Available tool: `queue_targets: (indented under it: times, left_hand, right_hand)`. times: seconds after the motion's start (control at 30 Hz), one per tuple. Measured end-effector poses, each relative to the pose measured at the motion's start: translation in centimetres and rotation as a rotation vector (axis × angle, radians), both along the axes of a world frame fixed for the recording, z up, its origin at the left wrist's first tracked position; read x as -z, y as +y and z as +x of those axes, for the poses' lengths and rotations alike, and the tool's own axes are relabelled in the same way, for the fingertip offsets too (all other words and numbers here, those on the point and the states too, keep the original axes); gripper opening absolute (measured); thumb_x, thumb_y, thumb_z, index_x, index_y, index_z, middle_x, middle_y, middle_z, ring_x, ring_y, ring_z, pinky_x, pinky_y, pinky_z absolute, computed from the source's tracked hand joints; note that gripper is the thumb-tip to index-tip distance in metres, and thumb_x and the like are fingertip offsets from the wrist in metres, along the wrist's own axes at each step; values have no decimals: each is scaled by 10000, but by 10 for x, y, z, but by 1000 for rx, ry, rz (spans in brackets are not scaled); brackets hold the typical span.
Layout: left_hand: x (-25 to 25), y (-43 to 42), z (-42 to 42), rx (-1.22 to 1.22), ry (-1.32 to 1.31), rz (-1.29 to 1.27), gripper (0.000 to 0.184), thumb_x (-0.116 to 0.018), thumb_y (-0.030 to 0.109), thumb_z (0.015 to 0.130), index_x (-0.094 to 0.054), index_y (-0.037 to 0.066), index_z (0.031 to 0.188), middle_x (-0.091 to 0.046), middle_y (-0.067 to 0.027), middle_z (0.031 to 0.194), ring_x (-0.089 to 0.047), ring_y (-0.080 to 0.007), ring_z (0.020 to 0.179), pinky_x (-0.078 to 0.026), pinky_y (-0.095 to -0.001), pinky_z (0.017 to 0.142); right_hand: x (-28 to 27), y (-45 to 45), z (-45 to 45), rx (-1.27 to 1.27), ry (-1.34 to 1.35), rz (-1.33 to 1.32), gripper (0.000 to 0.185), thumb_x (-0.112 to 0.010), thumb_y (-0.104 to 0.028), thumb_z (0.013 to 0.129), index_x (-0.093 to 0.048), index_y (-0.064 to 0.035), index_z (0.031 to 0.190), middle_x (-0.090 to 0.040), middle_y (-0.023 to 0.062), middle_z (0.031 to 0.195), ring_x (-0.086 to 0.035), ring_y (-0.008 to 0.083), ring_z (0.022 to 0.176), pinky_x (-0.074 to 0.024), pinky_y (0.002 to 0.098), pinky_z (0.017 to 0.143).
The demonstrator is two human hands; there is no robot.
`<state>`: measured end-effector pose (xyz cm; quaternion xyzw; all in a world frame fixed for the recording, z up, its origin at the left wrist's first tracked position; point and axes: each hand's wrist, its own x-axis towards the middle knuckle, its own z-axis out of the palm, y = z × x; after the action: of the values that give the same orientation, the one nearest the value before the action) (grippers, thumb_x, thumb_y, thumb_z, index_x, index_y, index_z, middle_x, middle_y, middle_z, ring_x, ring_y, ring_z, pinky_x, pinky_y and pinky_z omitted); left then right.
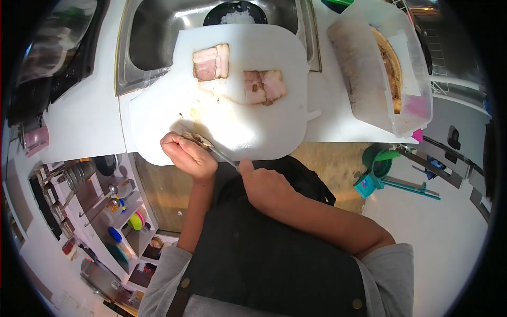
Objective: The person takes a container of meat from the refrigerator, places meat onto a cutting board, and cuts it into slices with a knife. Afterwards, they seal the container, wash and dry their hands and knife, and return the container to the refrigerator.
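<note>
Right grip (268, 186): knife (226, 158) | left grip (190, 157): meat piece (197, 138) | board (266, 129) beneath

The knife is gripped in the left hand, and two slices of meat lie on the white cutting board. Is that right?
Not quite: the head view shows the knife gripped in the right hand, not the left. Two slices of meat lie on the white cutting board.
</note>
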<state>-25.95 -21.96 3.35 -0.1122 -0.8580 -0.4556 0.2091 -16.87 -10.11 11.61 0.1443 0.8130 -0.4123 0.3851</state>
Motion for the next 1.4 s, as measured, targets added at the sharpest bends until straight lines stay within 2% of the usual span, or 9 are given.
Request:
queue_targets:
  times: [0.2, 0.3, 0.37, 0.43, 0.5, 0.63, 0.7, 0.8, 1.4]
  left_hand:
    - [-2, -5, 0, 61, 51, -26, 122, -363, 55, 877, -420, -31, 942, -418, -172, 901, -415, -290, 830, -348, -396, 800]
    - [-15, -1, -2, 140, 73, -106, 134, -365, 77, 908, -453, -11, 958, -436, -151, 959, -418, -255, 909, -344, -370, 836]
    - [-18, 0, -4, 232, 30, -347, 133, -394, 107, 899, -477, 10, 937, -451, -154, 988, -416, -277, 916, -322, -394, 856]
    - [-17, 1, -5, 213, -78, -264, 177, -416, 155, 896, -514, 24, 964, -468, -157, 1038, -413, -293, 965, -299, -401, 887]
    - [-27, 4, -12, 219, -41, -124, 251, -442, 187, 891, -539, 15, 1046, -473, -155, 1066, -408, -301, 1022, -282, -389, 921]
    - [-68, 2, -42, 513, 32, -418, 398, -545, 325, 863, -544, 81, 1178, -458, -123, 1237, -368, -299, 1161, -230, -421, 979]
    - [-80, 5, -62, 615, 58, -458, 381, -622, 318, 820, -593, 84, 1119, -537, -106, 1178, -468, -251, 1087, -312, -383, 940]
    - [-79, 6, -83, 948, -544, -220, 203, -711, 160, 749, -659, 16, 883, -647, -62, 777, -576, -139, 707, -450, -257, 687]
    - [-77, 19, -119, 1247, -678, -349, 253, -747, 102, 681, -666, 31, 909, -674, -76, 865, -622, -164, 797, -468, -283, 751]
  right_hand:
    - [23, -10, 8, -27, 94, 220, 181, -390, -147, 893, -374, -11, 1011, -615, 243, 811, -643, 371, 748, -512, 482, 623]
    - [30, 26, 2, -52, 379, 25, 193, -437, -138, 869, -385, -11, 1005, -618, 238, 797, -652, 315, 694, -500, 470, 551]
    - [2, 47, -10, 179, -47, -404, 230, -490, -158, 851, -399, -11, 1002, -610, 225, 751, -643, 296, 635, -487, 454, 512]
    - [6, 51, -8, 174, 7, -333, 239, -489, -185, 865, -408, -18, 1015, -599, 188, 696, -631, 280, 592, -489, 405, 490]
    - [21, 50, -1, -74, 515, 422, 190, -481, -183, 886, -428, -50, 1011, -577, 135, 658, -615, 263, 554, -486, 354, 461]
    - [-7, 50, 7, -127, 583, 736, 160, -486, -136, 868, -461, -80, 1015, -564, 96, 674, -613, 240, 560, -488, 331, 452]
    - [-10, 48, 12, -149, 712, 853, 194, -516, -125, 824, -496, -103, 1016, -544, 79, 691, -614, 229, 573, -499, 337, 465]
    - [-12, 47, 17, -152, 735, 861, 233, -539, -124, 790, -518, -103, 1020, -535, 63, 695, -605, 209, 564, -495, 329, 454]
    - [-34, 51, 14, -132, 678, 812, 220, -541, -105, 800, -549, -52, 1013, -599, 83, 689, -644, 214, 593, -500, 309, 479]
